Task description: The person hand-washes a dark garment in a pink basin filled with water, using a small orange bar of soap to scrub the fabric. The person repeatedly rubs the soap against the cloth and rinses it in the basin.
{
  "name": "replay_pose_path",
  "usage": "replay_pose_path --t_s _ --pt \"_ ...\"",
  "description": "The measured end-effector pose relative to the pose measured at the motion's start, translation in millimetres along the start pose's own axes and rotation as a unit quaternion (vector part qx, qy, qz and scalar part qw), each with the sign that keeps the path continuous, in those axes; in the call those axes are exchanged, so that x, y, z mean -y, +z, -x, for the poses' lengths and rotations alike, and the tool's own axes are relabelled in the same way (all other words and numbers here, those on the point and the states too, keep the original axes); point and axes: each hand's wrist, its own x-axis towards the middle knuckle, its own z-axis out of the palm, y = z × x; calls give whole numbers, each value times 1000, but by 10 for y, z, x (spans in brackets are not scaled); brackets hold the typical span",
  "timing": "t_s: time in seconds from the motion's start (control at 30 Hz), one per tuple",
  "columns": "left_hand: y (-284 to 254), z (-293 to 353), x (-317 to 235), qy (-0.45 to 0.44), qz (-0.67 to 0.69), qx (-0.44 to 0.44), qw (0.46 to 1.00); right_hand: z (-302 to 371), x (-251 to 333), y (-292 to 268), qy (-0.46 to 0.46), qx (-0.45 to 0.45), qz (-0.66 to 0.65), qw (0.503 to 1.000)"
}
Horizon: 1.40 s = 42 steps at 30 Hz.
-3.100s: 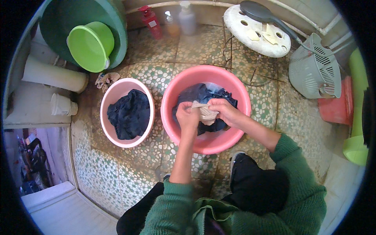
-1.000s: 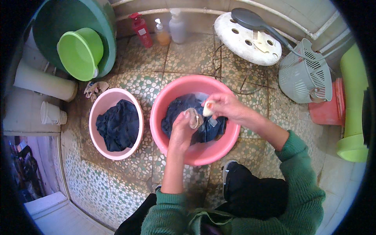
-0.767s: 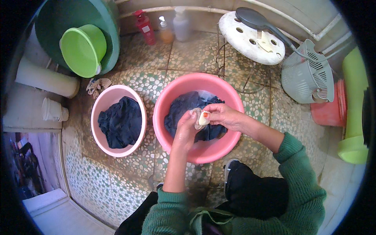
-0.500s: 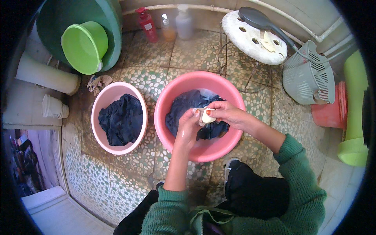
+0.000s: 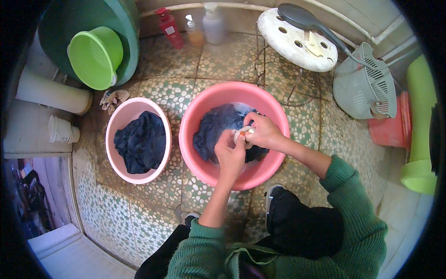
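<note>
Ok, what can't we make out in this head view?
In the head view:
Small beige cloth: full shape hidden by the left hand and right hand.
Larger pink basin: bottom mostly under dark clothes.
Dark green tub: cut off by the top edge.
Dark things beyond the left opening: too small, blurred.

"What room is showing here?"

"A washroom: a shower head is lying across a white stool, pump bottles are lining a wall, and a large pink basin is sitting on patterned tiles."

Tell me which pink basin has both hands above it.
The larger, deeper pink basin on the right: the left hand and right hand are above it. The smaller, paler basin on the left has neither.
</note>
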Motion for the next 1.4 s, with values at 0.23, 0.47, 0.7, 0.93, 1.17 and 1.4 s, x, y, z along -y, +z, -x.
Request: replay_pose_path --t_s 0.23,0.47,0.7,0.93,1.17,1.4 --pt "-16 -61 225 -119 143 15 982 30 -36 -148 203 181 -291 917" --pt "-40 -78 191 -133 172 9 976 63 -67 -251 80 170 -304 934" --pt "57 15 140 -25 119 66 990 3 -162 -57 15 40 20 999" --pt "-56 -25 186 -102 155 34 982 47 65 -173 106 115 -81 984" --pt "-58 -94 75 -116 165 19 979 18 -193 -209 46 134 -300 943" --pt "-85 -115 134 -38 126 4 991 -57 -147 -219 60 151 -175 971"
